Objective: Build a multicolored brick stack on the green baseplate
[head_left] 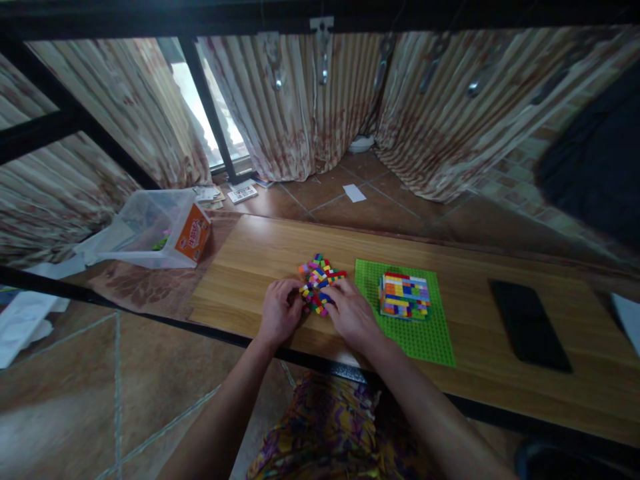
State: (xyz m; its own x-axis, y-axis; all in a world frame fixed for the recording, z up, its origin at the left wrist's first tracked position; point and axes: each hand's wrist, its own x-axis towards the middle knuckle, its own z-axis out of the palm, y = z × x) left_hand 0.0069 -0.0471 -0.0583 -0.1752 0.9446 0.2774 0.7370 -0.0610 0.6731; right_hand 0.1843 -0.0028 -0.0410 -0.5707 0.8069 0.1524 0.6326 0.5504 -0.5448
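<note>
A loose pile of small multicoloured toy building bricks (320,275) lies on the wooden table, between my two hands. At the pile's left edge, my left hand (281,311) has its fingers curled in with the thumb close to them; whatever they hold is hidden. My right hand (353,315) reaches over the pile's right side, its fingers apart and touching the bricks. Right of that hand, a block built of many coloured bricks (406,295) stands on a green studded baseplate (443,337).
A dark flat phone-like slab (530,325) lies on the table (245,267) at the right. To the left stands a clear plastic bin (145,227) with an orange label and a few bricks inside. Patterned curtains (300,107) hang behind. Dark clothing of a person (595,153) shows at right.
</note>
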